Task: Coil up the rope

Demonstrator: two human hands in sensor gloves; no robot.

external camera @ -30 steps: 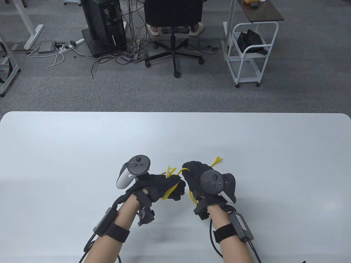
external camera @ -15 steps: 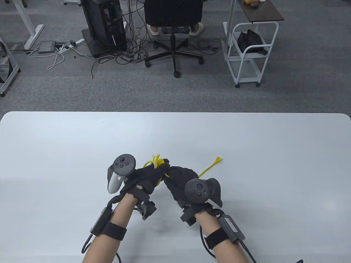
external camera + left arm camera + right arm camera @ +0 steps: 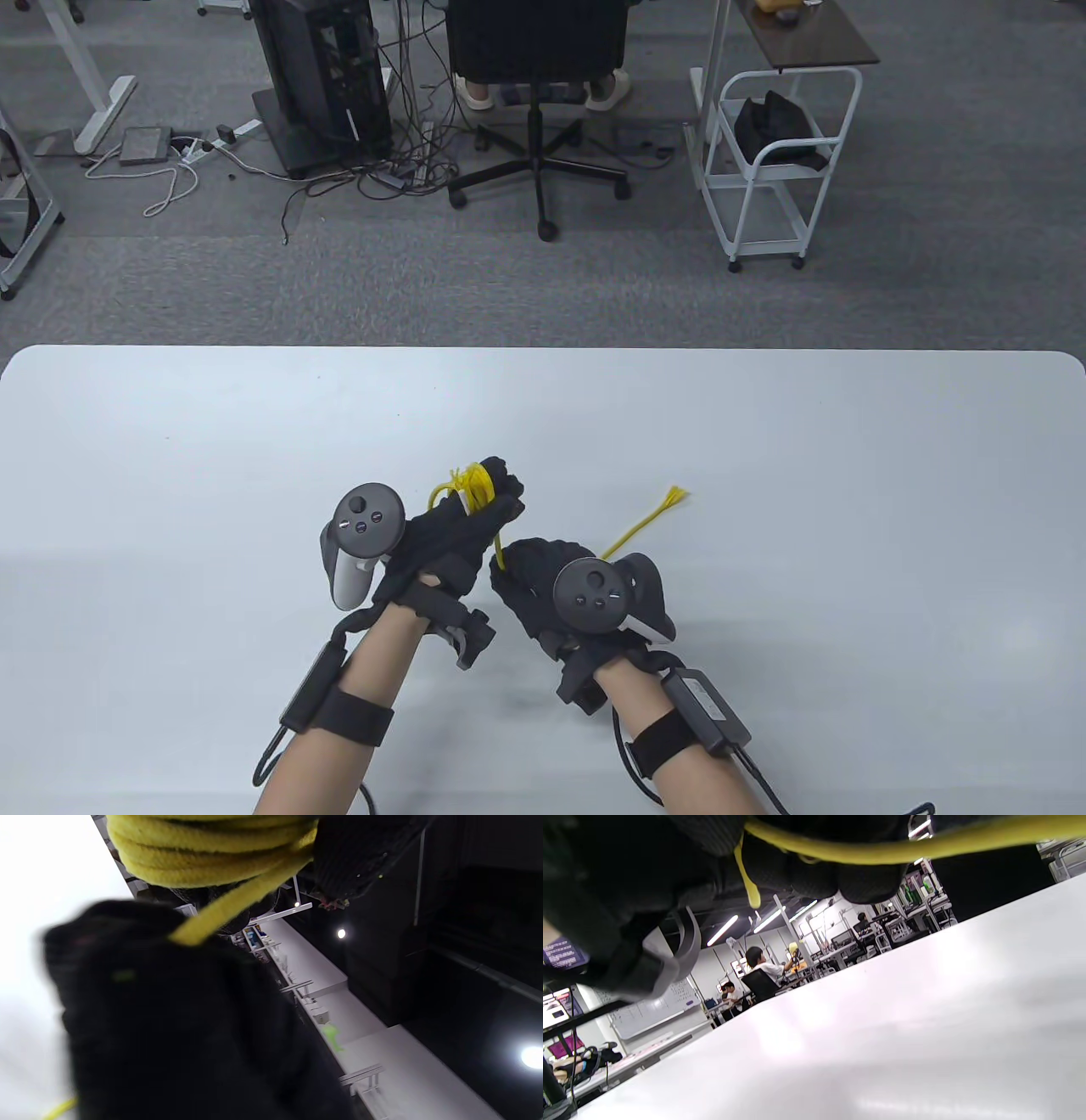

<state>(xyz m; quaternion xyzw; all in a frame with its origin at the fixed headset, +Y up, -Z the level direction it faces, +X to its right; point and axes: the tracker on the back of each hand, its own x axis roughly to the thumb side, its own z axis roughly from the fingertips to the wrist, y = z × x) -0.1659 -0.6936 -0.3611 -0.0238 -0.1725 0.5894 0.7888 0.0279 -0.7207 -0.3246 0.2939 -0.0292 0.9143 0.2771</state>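
The left hand [image 3: 454,535], in a black knit sensor glove, is raised above the white surface [image 3: 170,475] with its fingers curled closed around a thin yellow braided rope [image 3: 473,488]. Several turns of the rope are wound around those fingers [image 3: 501,492] at the hand's 1 o'clock end; the left wrist view shows the turns stacked side by side [image 3: 203,855], with one strand running down from them into the other glove.

The right hand [image 3: 534,586], also black-gloved, sits just at the left hand's 4 o'clock, nearly touching it. Its fingers are closed on the rope: the strand enters the fist at its 11 o'clock side and, in the right wrist view, passes under the curled fingertips [image 3: 857,878].

From the right hand the free length of rope runs out toward 2 o'clock and ends in a frayed yellow tassel [image 3: 676,495] lying on the surface. A second frayed end sticks out beside the wound turns.
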